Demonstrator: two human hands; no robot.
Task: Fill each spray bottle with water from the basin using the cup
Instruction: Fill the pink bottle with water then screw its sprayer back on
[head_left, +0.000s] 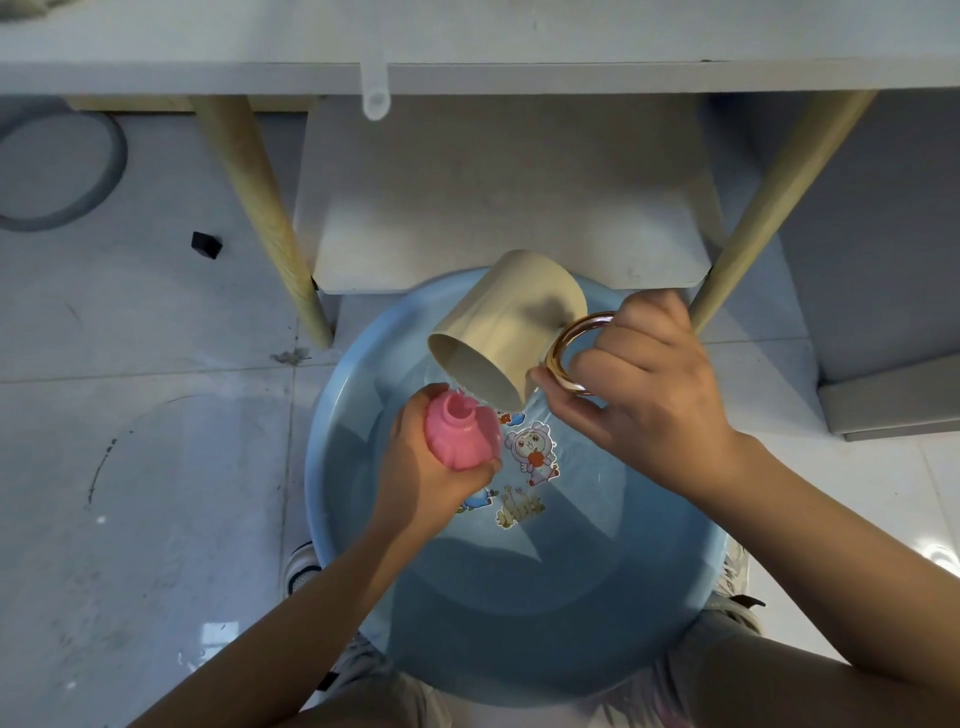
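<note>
A pink spray bottle (461, 434) with its neck open and no spray head is held upright over the blue basin (332, 415); my left hand (421, 467) grips its body from below. My right hand (644, 384) grips the shiny gold handle of a beige cup (511, 327). The cup is tipped to the lower left, its mouth just above the bottle's neck, and a thin stream of water runs from the rim toward the opening. The basin holds water, with cartoon stickers on its bottom.
The basin sits on a pale tiled floor between my feet. Behind it stands a white table with two wooden legs (270, 223) and a low white shelf (509, 218). A clear plastic tube (375, 91) pokes over the table edge. A small black block (206, 244) lies at left.
</note>
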